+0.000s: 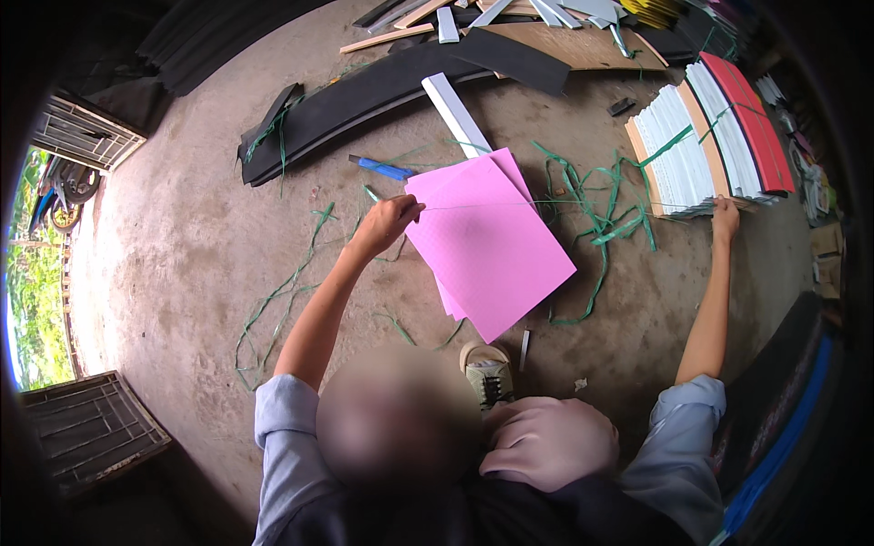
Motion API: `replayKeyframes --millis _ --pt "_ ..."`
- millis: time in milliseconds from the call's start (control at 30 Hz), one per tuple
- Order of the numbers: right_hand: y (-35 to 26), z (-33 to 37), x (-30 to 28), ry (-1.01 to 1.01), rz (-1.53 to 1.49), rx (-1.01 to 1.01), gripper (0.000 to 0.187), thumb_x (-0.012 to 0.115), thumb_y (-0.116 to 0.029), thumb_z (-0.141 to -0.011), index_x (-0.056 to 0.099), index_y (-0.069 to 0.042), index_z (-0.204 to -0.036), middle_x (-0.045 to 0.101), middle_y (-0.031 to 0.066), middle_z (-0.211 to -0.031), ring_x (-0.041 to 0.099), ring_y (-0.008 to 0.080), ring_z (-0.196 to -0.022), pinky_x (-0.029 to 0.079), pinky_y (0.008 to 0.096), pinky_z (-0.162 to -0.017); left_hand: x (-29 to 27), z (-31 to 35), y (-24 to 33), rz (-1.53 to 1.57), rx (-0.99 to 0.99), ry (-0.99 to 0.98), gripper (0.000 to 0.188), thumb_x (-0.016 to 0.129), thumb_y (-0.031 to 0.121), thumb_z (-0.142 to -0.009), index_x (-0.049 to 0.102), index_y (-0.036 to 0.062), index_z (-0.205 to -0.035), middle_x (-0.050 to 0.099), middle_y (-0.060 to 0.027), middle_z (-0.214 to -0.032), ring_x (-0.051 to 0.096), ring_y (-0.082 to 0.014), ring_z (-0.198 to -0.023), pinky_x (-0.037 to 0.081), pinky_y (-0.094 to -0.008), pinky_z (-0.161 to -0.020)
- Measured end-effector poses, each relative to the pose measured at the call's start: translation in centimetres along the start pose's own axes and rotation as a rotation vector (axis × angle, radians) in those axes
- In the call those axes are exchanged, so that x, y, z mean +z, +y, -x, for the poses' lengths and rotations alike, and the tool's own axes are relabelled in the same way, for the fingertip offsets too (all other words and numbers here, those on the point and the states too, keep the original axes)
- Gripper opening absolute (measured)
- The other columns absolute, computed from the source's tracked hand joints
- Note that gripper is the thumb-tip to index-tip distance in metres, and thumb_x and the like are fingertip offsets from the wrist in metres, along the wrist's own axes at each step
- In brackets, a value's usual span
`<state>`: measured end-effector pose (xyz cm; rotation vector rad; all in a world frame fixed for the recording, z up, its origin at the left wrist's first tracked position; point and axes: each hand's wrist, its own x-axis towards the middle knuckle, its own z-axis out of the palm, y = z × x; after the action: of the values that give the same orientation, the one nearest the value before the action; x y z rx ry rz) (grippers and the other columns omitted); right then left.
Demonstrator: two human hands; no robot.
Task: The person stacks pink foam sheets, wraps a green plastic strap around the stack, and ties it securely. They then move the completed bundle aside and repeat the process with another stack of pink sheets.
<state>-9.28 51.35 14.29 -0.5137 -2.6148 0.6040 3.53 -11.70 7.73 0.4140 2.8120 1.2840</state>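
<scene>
The left hand (387, 223) pinches one end of a thin string (546, 202). The string runs tight over the pink sheets (487, 246) just beside that hand. The right hand (725, 218) is far off, touching a tied stack of boards (706, 150); I cannot tell its grip.

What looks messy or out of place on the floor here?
Loose green strapping lies tangled on the concrete floor beside the pink sheets, with more strands trailing left. A blue utility knife also lies loose near the left hand.
</scene>
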Motion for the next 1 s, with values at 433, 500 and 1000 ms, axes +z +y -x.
replayKeyframes --millis 433,500,1000 --pt "-24.4 25.5 12.1 -1.099 -0.967 -0.317 0.018 0.048 -0.015 -0.088 0.058 0.001 -0.088 0.052 -0.0022 -0.066 0.04 0.0034 -0.05 0.042 0.0202 -0.054 1.2 0.0 4.9 0.048 0.035 -0.012 0.025 0.054 0.026 -0.084 0.055 0.0056 -0.098 0.055 -0.012 -0.091 0.059 -0.0249 -0.066 0.047 -0.0331 -0.062" --pt "-21.2 21.2 12.2 -0.936 -0.955 -0.241 0.018 0.045 -0.015 -0.089 0.056 -0.002 -0.084 0.048 -0.0027 -0.065 0.039 0.0036 -0.052 0.04 0.02 -0.052 -0.1 2.3 2.3 0.178 -0.126 0.193 0.036 0.057 0.023 -0.083 0.047 0.0068 -0.113 0.048 -0.014 -0.107 0.06 -0.0187 -0.066 0.05 -0.0281 -0.061" --pt "-18.5 25.0 15.0 -0.843 -0.028 -0.419 0.068 0.052 -0.041 -0.081 0.031 0.006 -0.126 0.034 0.0269 -0.126 0.036 0.0366 -0.117 0.031 0.0391 -0.096 14.7 7.9 -3.9 0.502 -0.94 0.177 0.094 0.058 0.06 -0.069 0.024 -0.0062 -0.126 0.032 -0.0261 -0.123 0.031 -0.0346 -0.118 0.029 -0.0399 -0.097"
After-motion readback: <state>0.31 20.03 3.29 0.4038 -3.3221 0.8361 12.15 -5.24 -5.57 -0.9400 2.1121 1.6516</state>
